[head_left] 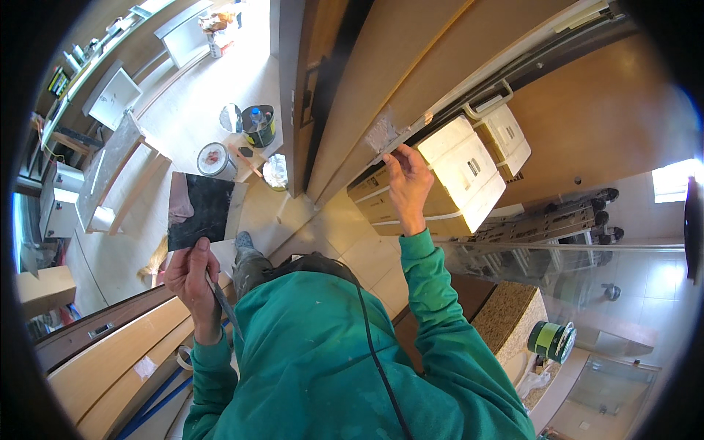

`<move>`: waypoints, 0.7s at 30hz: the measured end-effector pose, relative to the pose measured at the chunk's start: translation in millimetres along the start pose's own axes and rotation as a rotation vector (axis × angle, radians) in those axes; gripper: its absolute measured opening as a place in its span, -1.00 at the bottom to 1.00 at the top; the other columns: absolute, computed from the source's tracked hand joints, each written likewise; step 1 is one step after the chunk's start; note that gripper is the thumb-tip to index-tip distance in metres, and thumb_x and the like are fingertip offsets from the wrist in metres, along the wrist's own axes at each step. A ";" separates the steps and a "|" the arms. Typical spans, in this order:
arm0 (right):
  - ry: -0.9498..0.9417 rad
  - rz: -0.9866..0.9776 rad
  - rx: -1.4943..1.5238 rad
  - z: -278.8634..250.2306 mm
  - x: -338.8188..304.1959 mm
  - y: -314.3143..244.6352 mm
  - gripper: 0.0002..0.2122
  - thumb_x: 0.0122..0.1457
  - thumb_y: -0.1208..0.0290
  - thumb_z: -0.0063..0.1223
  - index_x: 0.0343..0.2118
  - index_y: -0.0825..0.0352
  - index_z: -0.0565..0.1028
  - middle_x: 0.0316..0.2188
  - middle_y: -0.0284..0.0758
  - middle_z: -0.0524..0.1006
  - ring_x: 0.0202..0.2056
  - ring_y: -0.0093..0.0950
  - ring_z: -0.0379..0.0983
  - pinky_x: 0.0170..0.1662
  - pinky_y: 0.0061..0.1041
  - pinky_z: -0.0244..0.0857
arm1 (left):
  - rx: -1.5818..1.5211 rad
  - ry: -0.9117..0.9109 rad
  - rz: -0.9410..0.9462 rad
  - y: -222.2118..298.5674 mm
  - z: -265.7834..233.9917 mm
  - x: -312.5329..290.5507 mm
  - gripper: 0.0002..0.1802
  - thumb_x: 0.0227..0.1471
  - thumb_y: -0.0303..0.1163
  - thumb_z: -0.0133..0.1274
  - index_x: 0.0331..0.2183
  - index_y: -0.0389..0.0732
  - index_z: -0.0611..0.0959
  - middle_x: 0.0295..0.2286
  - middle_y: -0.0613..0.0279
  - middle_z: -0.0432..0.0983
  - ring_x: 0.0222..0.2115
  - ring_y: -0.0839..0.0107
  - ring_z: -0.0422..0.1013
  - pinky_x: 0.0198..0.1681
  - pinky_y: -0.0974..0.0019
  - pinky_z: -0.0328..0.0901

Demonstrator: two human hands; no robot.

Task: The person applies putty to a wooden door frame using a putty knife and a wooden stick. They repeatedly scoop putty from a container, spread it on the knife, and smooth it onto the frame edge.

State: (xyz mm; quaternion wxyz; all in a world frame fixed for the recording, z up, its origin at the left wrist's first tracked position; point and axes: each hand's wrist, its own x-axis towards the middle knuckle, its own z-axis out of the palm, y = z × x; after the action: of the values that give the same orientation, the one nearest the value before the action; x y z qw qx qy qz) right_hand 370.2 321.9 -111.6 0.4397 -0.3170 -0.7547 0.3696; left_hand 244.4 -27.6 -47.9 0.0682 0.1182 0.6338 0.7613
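My left hand (194, 282) grips the lower edge of a flat black square plate (209, 213), thumb on top. A smear of pinkish filler (180, 199) lies on the plate's left side. A thin grey tool like a putty knife (223, 302) sticks out of the same hand, pointing down toward my body. My right hand (408, 180) is raised to the edge of a brown wooden door frame (418, 81), thumb and fingertips drawn together against it. Whatever lies between them, if anything, is hidden. Just beyond the fingertips a pale rough filler patch (381, 134) shows on the frame.
White-topped cardboard boxes (466, 172) stand right behind the frame. On the floor ahead are a dark bucket (259, 128) with a bottle, a lidded tin (214, 160) and a tub of white paste (276, 172). A wooden bench (117, 172) stands left; a green tin (550, 342) sits right.
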 end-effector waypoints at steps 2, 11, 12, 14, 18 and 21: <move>0.014 -0.022 -0.023 0.2 -0.1 0.3 -0.80 0.07 0.57 0.29 -0.21 0.40 0.57 -0.37 -0.23 0.64 -0.37 -0.48 0.61 -0.27 -0.52 0.45 | 0.010 0.009 -0.011 -1.3 -0.2 0.0 -0.80 0.19 -0.47 0.13 -0.49 -0.27 0.59 -0.74 0.36 0.33 -0.75 0.65 0.16 -0.68 0.52 -0.04; 0.011 -0.058 -0.073 -1.3 -0.8 0.6 -0.80 0.07 0.55 0.31 -0.22 0.36 0.58 -0.39 -0.23 0.63 -0.44 -0.47 0.58 -0.33 -0.51 0.43 | 0.029 0.017 -0.045 -7.9 -2.0 2.2 -0.79 0.20 -0.43 0.12 -0.49 -0.27 0.59 -0.74 0.38 0.32 -0.74 0.67 0.14 -0.66 0.52 -0.06; 0.008 -0.064 -0.079 -1.1 -0.6 0.9 -0.80 0.07 0.54 0.31 -0.22 0.36 0.58 -0.39 -0.24 0.63 -0.45 -0.47 0.57 -0.34 -0.51 0.43 | 0.019 0.021 -0.050 -9.1 -1.6 2.6 -0.79 0.20 -0.43 0.12 -0.48 -0.27 0.60 -0.74 0.38 0.32 -0.74 0.67 0.14 -0.66 0.52 -0.06; 0.008 -0.093 -0.092 -0.9 0.0 1.1 -0.79 0.08 0.55 0.30 -0.21 0.36 0.58 -0.39 -0.23 0.63 -0.43 -0.46 0.59 -0.32 -0.50 0.44 | 0.035 -0.001 -0.045 -11.2 -1.0 4.1 -0.82 0.22 -0.45 0.07 -0.43 -0.29 0.61 -0.72 0.37 0.30 -0.74 0.65 0.13 -0.66 0.51 -0.05; 0.008 -0.111 -0.085 -0.4 0.4 -5.2 -0.77 0.09 0.52 0.30 -0.19 0.39 0.57 -0.37 -0.19 0.64 -0.38 -0.42 0.63 -0.26 -0.47 0.49 | 0.044 -0.020 -0.037 -13.8 0.2 6.6 -0.83 0.24 -0.46 0.04 -0.40 -0.30 0.62 -0.71 0.36 0.29 -0.75 0.64 0.12 -0.67 0.50 -0.05; -0.035 -0.077 -0.081 -1.8 2.8 -16.9 -0.75 0.11 0.47 0.29 -0.16 0.42 0.56 -0.35 -0.15 0.65 -0.34 -0.37 0.65 -0.22 -0.44 0.51 | 0.050 -0.021 -0.045 -13.8 0.6 8.2 -0.84 0.24 -0.47 0.04 -0.39 -0.30 0.63 -0.70 0.36 0.29 -0.74 0.64 0.13 -0.66 0.51 -0.04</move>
State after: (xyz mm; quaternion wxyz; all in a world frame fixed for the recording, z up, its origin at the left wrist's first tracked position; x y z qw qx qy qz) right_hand 368.1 315.8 -95.7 0.4271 -0.2986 -0.7882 0.3273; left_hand 236.1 -22.4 -60.6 0.0891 0.1134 0.6543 0.7424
